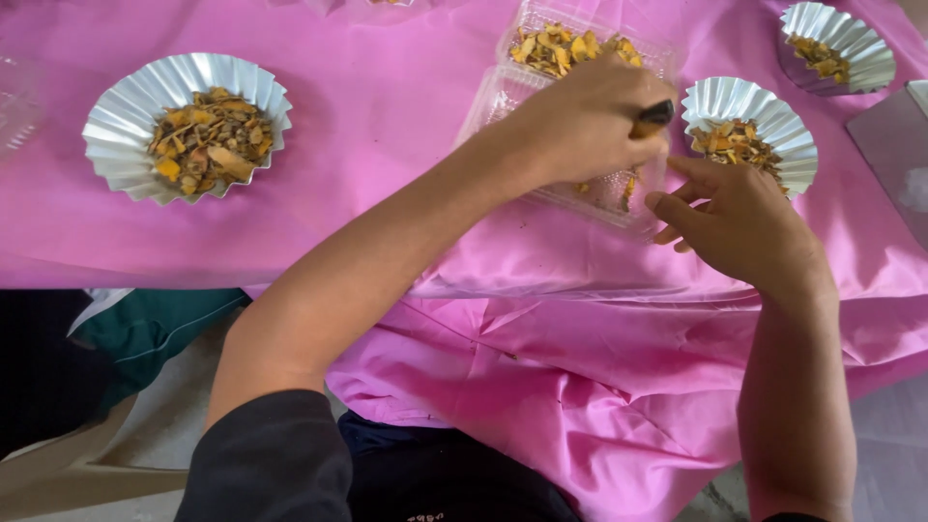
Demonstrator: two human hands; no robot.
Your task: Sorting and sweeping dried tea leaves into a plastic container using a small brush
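Left hand (580, 121) fingers pinching dark-tipped tool (652, 118) over clear tray (503, 92), right hand (739, 222) fingers loosely spread.

I see my left hand (580, 126) gripping a dark-tipped tool (652, 118) over the clear tray (503, 92) at upper centre; my right hand (739, 222) rests open just below a foil cup (793, 121).

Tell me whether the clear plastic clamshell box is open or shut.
Open. The clear clamshell box lies flat on the pink cloth, both halves spread; the far half holds dried yellow pieces.
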